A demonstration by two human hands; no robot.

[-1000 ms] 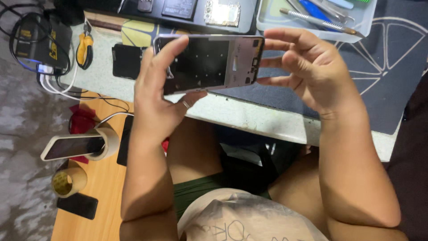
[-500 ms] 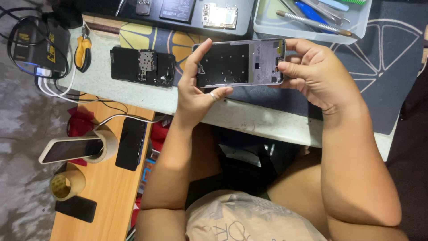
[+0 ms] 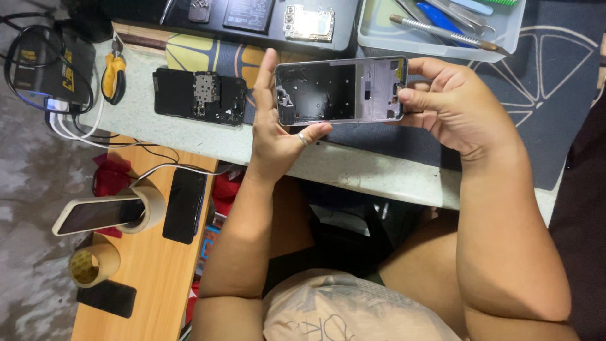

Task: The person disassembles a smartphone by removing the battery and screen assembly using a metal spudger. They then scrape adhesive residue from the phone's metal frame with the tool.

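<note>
Left hand [image 3: 278, 136]: closed on the left end of the phone frame [image 3: 341, 91]; index finger runs up the frame's left edge, thumb under the bottom edge.
Right hand [image 3: 457, 107]: closed on the frame's right end, thumb on the near face, fingers curled behind.
Phone frame: held level between both hands, above the table edge [image 3: 379, 173], inner side toward the camera; dark panel on its left part, pale plate on its right.
Left of left hand: opened black phone body [image 3: 199, 96] flat on the table, circuit parts showing; further left, yellow-handled pliers [image 3: 113, 76] and a black charger with cables [image 3: 47, 69].
Beyond hands: dark tray with a bare board [image 3: 309, 14]; clear tray of tools [image 3: 442, 25] above right hand.
Below left hand: wooden bench [image 3: 151, 278] with a black phone [image 3: 184, 205], a phone resting on a tape roll [image 3: 101, 213], and a second tape roll [image 3: 93, 265].
</note>
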